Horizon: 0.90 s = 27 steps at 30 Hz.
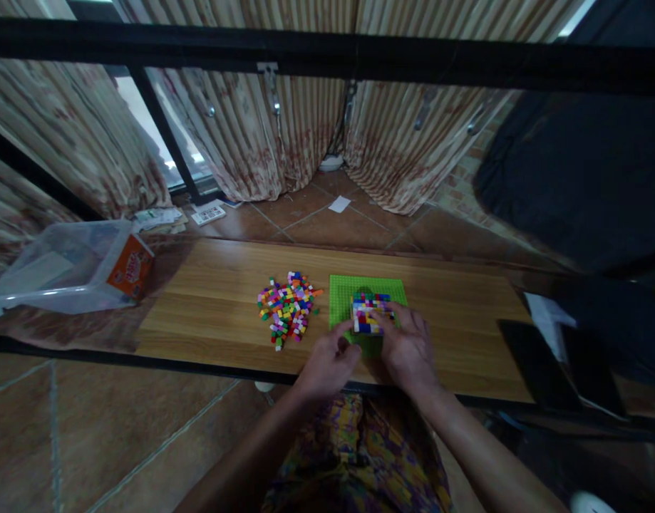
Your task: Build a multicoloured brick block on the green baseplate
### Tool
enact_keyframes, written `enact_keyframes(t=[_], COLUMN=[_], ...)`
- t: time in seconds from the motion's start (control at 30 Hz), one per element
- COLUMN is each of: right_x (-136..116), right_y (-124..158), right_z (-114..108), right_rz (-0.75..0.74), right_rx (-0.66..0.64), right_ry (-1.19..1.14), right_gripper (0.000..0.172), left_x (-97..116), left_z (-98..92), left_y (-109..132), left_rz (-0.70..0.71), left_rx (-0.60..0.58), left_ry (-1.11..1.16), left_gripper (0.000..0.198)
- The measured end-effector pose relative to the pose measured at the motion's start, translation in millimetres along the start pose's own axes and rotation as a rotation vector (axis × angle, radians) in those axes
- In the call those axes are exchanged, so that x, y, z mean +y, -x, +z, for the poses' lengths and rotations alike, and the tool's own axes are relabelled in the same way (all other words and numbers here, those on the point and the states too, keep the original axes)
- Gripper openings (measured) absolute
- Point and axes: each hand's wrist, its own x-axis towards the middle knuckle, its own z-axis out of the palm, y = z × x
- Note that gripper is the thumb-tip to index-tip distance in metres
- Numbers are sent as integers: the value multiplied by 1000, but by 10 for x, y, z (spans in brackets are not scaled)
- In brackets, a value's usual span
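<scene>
Purple-and-yellow patterned cloth covers the lap just below the two hands. Ahead of it, the right hand reaches over a multicoloured toy-brick block, fingers on its top and right edge, while the left hand has a fingertip at or near its near left corner. Whether either hand truly grips or only rests there, I cannot tell. Beneath the fingers, the block sits on a green studded baseplate; left of the grip, loose toy bricks lie heaped on the wood-grain tabletop. The block looks like hard plastic: light, stiff, a little slippery on its smooth faces, and likelier to split at its seams than to break. Its opposite side walls, low down, seem the best hold.
</scene>
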Motion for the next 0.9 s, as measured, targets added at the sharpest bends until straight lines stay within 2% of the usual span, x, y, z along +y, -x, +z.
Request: enact_keyframes(t=[0.1, 0.17, 0.3, 0.53, 0.7, 0.8, 0.9], right_x=[-75, -141, -197, -102, -112, -124, -88], right_y=[-49, -97, -198, -331, -441, -446, -367], right_z=[7, 22, 55, 41, 40, 28, -4], right_rz=[0, -28, -77, -156, -184, -163, -29], right_rx=[92, 109, 26, -107, -171, -158, -92], right_ry=[-67, -111, -102, -92, -112, -177, -323], right_gripper=[34, 29, 27, 29, 25, 24, 21], left_x=[-112, -143, -144, -243, -169, -85, -36], left_z=[-100, -154, -212, -175, -147, -129, -97], left_y=[49, 60, 57, 10, -1, 9, 19], left_rz=[-22, -32, -48, -30, -43, -61, -90], left_rx=[79, 104, 122, 133, 106, 94, 61], left_ry=[7, 20, 35, 39, 59, 95, 199], left_gripper=[52, 52, 49, 44, 44, 44, 46])
